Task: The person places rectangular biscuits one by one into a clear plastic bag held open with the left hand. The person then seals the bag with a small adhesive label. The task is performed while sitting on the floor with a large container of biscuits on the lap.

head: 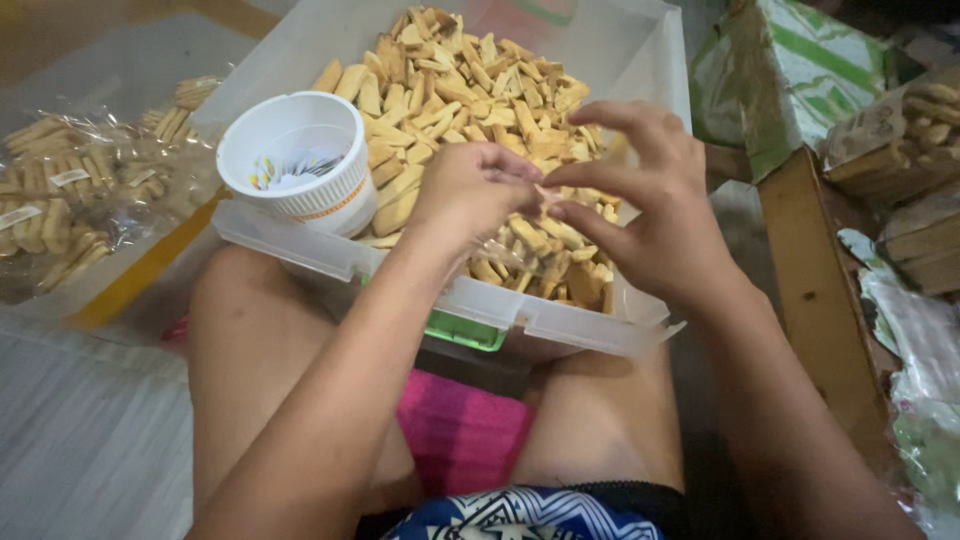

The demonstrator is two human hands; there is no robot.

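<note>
Left hand (470,190): closed in a pinch over the middle of the clear plastic tub (560,320), gripping the top edge of a small clear bag (540,250).
Right hand (650,215): thumb and forefinger pinched on the same bag edge, meeting the left hand; the other fingers are spread and raised.
Small clear bag: hangs between the two hands just above the loose pieces, already holding a batch of finger biscuits; whether its mouth is sealed cannot be told.
Clear plastic tub: rests on the person's lap, near edge towards the body.
Finger biscuits (450,80): a large pale-brown heap fills the far part of the tub, loose and unpacked.
White paper cup (300,160): stands in the near left corner of the tub, with small printed slips inside.
Filled bags (60,200): clear packs of the same biscuits lie to the left on the floor, well apart from the tub.
Progress, as a judgement: several packs look done, one is being closed, and most of the heap remains loose.
</note>
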